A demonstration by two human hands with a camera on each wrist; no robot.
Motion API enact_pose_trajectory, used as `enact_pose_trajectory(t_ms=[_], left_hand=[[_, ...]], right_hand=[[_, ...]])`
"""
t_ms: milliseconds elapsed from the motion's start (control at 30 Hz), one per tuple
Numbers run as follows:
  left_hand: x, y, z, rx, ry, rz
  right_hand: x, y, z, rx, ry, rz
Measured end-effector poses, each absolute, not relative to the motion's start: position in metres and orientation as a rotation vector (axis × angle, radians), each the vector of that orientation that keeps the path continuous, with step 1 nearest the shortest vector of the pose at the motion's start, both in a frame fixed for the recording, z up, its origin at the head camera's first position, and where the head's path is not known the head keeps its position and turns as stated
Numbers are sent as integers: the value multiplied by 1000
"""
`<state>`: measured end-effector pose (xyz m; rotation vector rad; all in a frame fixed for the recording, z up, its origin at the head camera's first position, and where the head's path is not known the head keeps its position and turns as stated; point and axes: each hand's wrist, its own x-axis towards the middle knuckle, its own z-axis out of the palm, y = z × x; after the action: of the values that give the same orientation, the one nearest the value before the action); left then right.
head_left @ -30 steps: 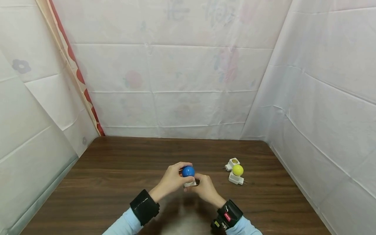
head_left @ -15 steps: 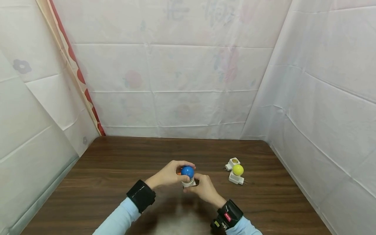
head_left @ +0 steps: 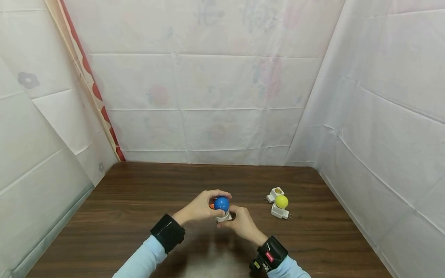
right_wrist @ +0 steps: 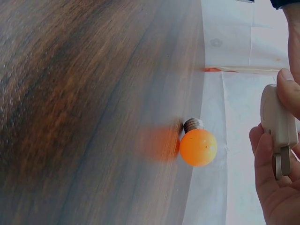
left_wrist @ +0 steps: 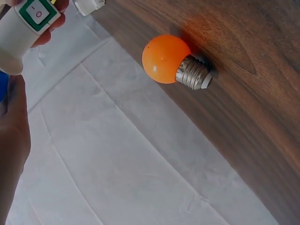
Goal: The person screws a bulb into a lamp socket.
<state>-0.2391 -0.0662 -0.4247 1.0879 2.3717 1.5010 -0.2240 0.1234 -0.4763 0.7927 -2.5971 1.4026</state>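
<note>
My left hand curves its thumb and fingers around a round blue light bulb. Beneath that bulb is a white plug-in lamp socket, pinched between the thumb and fingers of my right hand. A green-framed rocker switch shows on the socket in the left wrist view. The socket's flat metal prongs point between the right fingers in the right wrist view. An orange bulb with a bare screw base lies on the table beyond the hands, mostly hidden by the left hand in the head view.
On the right of the brown wooden table, a yellow bulb sits at a white plug-in socket. Another white socket, its round opening facing up, lies just behind. White sheeting hangs around the table's back and sides.
My left hand has turned at the wrist and moved slightly left around the blue bulb, uncovering more of the socket and a bit of the orange bulb. The right hand has stayed put.
</note>
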Motion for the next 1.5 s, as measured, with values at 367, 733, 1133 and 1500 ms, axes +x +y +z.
enact_pose_trajectory(t_ms=[367,733,1133,1500], left_hand=[[-217,-50,-437,603,2668,1790],[-207,-41,-437,603,2739,1814],[-207,-43,-436,649,2665,1799],[-221,-70,-429,919,2363,1700]], right_hand=[[-223,124,-476,736,-2572,1404],[-221,124,-474,705,-2574,1352],[-219,126,-476,699,-2591,1333],[-211,124,-469,813,-2598,1409]])
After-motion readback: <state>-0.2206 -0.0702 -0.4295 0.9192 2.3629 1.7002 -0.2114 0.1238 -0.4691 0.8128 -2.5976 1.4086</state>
